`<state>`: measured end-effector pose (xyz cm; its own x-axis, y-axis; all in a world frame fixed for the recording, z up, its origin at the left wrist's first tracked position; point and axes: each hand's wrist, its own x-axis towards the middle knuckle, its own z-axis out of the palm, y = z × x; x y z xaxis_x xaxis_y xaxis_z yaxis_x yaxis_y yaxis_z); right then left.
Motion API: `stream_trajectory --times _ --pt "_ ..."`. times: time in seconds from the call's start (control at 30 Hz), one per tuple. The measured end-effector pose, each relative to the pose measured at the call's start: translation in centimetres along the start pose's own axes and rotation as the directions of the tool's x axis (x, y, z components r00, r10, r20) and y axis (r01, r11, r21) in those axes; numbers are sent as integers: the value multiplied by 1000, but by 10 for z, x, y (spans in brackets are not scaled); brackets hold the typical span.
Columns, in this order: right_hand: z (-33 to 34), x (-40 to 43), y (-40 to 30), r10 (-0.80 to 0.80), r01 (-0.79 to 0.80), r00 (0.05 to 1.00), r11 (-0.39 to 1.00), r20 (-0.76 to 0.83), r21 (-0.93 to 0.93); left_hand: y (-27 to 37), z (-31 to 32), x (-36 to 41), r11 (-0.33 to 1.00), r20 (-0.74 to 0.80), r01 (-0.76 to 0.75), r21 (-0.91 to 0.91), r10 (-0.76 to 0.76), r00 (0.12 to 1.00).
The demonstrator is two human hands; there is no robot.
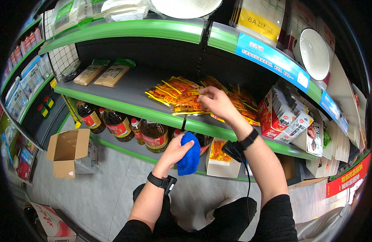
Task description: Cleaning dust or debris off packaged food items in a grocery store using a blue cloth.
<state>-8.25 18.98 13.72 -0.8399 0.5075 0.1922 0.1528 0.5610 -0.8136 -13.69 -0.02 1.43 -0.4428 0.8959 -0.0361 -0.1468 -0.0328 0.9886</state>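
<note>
A folded blue cloth (188, 155) is held in my left hand (177, 151), in front of the bottles below the middle shelf. My right hand (214, 101) reaches over the middle shelf (137, 93), its fingertips at a pile of snack packets (186, 98) with red and yellow edging. Whether the fingers grip a packet or only touch it, I cannot tell. More such packets (243, 104) lie to the right, partly hidden by my right hand and forearm.
Two flat packs (112, 74) lie at the shelf's left. Red and white display boxes (279, 118) stand at its right. Large bottles of dark liquid (118, 125) line the shelf below. An open cardboard box (68, 151) is on the floor. A white bowl (313, 54) sits upper right.
</note>
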Motion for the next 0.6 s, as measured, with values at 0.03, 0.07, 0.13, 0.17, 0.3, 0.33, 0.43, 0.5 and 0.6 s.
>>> stream_trajectory --times 0.03,0.07,0.13,0.17,0.3,0.33,0.43,0.5,0.6 --pt "6 10 -3 89 -92 995 994 45 65 -3 -2 1 1000 -19 11 7 -11 1000" --pt "12 19 -2 84 -87 995 994 46 65 -10 -4 3 1000 20 12 -11 -12 1000" --pt "26 38 7 2 0 1000 998 21 -59 -17 -4 5 1000 22 8 22 -9 1000" --pt "28 44 11 0 1 1000 998 15 -63 -19 -1 7 999 32 5 50 -6 999" --pt "41 59 11 -141 145 989 948 33 -282 -17 1 7 999 53 32 -12 -31 998" --pt "44 59 8 -150 162 987 901 61 -402 -18 -1 7 999 49 32 -10 -31 998" --pt "48 53 3 -128 143 990 831 64 -538 -19 0 7 1000 48 18 10 -18 999" --pt "47 48 2 -141 131 990 800 30 -585 -18 1 7 1000 41 7 2 -7 999" --pt "47 38 2 -167 94 983 804 -71 -588 -14 0 5 997 79 57 -53 -53 995"
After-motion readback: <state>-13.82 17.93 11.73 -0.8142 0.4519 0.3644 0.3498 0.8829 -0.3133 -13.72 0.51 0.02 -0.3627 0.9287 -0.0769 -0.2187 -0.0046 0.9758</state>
